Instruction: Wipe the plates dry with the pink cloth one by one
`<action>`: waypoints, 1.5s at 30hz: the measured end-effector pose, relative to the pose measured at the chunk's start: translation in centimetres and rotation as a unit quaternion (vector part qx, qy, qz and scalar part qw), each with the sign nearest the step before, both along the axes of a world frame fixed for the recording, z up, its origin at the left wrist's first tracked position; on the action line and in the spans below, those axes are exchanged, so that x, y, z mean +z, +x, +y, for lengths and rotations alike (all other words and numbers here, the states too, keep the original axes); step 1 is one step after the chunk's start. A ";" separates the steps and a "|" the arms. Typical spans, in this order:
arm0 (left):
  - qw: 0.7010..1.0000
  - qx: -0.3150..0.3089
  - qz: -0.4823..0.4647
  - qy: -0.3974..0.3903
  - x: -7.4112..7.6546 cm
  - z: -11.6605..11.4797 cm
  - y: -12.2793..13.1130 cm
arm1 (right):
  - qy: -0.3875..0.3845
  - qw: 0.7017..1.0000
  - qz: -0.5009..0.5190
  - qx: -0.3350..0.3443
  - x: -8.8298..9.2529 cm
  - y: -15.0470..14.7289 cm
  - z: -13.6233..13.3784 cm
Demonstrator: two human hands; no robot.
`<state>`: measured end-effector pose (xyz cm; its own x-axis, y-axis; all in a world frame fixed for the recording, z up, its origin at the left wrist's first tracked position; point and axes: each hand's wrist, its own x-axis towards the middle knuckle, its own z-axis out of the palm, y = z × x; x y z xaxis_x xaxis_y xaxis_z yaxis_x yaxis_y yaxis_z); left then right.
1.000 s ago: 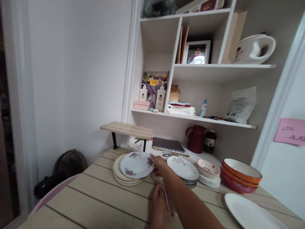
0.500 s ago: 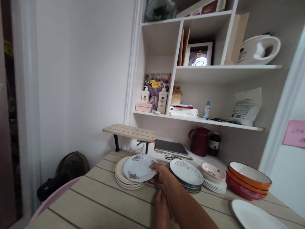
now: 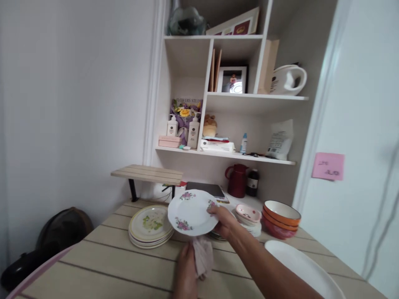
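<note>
A white plate [image 3: 195,214] with pink floral sprays is held up above the table by my right hand [image 3: 222,218], its thumb over the right rim and the other fingers mostly hidden beneath. My left hand [image 3: 187,259] is closed on a greyish-pink cloth [image 3: 204,256], just below the plate's near edge. To the left lies a stack of yellow-rimmed plates [image 3: 150,224], the top one with a green pattern. Behind my right hand, another plate stack [image 3: 218,236] is largely covered from view.
To the right stand a small pink-rimmed dish [image 3: 248,212] on white plates [image 3: 254,229], orange bowls [image 3: 282,211] stacked together, and a large white plate [image 3: 304,265]. Behind are a wooden riser [image 3: 148,173], a dark laptop-like slab [image 3: 205,189] and a red jug [image 3: 237,181].
My right hand has lifted the floral plate off the yellow-rimmed stack and moved it right. The cloth in my left hand now shows below the plate. The view has swung right.
</note>
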<state>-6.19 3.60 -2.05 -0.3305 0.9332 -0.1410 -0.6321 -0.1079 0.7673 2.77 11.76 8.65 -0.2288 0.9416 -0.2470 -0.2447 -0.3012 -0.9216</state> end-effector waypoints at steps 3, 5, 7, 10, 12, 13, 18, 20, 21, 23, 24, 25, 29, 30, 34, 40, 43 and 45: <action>0.998 -0.033 -0.024 0.043 0.3 -0.4 -0.3 | 0.020 0.997 0.066 -0.030 -0.8 5.4 -3.4; 0.997 -0.054 -0.033 0.045 0.4 -0.5 -0.6 | 0.010 0.994 0.100 -0.037 -2.1 8.6 -5.7; 0.996 -0.077 -0.038 0.036 0.6 -0.6 -0.7 | -0.017 0.992 0.119 -0.042 -3.6 11.0 -7.5; 0.993 -0.110 -0.039 0.010 1.3 -1.0 -0.3 | -0.028 0.988 0.141 -0.058 -6.0 13.1 -9.0; 0.987 -0.155 -0.039 -0.005 2.0 -1.5 0.3 | -0.029 0.987 0.140 -0.071 -7.4 13.6 -9.2; 0.983 -0.181 -0.037 -0.008 2.4 -1.8 0.7 | -0.032 0.987 0.135 -0.079 -8.0 13.7 -9.2; 0.975 -0.221 0.006 0.010 3.2 -2.9 1.8 | -0.004 0.984 0.150 -0.096 -9.4 13.5 -9.4; 0.978 -0.205 0.037 -0.003 3.2 -3.0 1.8 | 0.006 0.980 0.183 -0.075 -9.2 13.6 -9.9; 0.979 -0.197 0.051 -0.013 3.1 -3.0 1.7 | -0.002 0.977 0.206 -0.052 -9.1 13.7 -10.2; 0.980 -0.185 0.068 -0.025 3.2 -3.0 1.7 | -0.036 0.964 0.264 0.024 -8.7 14.0 -10.7; 0.981 -0.179 0.070 -0.024 3.2 -3.0 1.7 | -0.056 0.952 0.294 0.067 -8.6 14.1 -10.9; 0.982 -0.174 0.072 -0.020 3.2 -3.0 1.8 | -0.073 0.939 0.320 0.105 -8.5 14.2 -11.0; 0.983 -0.151 0.101 -0.003 3.1 -2.8 2.3 | -0.104 0.900 0.391 0.160 -8.6 14.1 -10.8; 0.983 -0.138 0.119 0.002 2.9 -2.7 2.4 | -0.112 0.894 0.405 0.157 -8.7 14.0 -10.6; 0.947 0.039 0.319 0.005 2.1 -1.9 2.0 | -0.154 0.886 0.422 0.114 -9.5 13.6 -10.1; 0.828 0.270 0.490 0.047 2.3 -2.0 -0.7 | -0.180 0.906 0.379 0.052 -9.4 13.6 -10.5; 0.747 0.258 0.596 0.145 2.1 -2.6 -0.2 | -0.177 0.923 0.341 0.028 -9.0 13.3 -10.9; 0.662 0.204 0.687 0.217 1.7 -2.9 1.1 | -0.171 0.928 0.332 0.014 -8.8 13.1 -11.0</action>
<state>-5.06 0.71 -0.33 -0.1053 0.5800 0.8078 0.7819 -0.4536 0.4276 15.85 0.72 -0.11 -0.4611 0.8256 -0.3253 -0.7113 -0.5630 -0.4208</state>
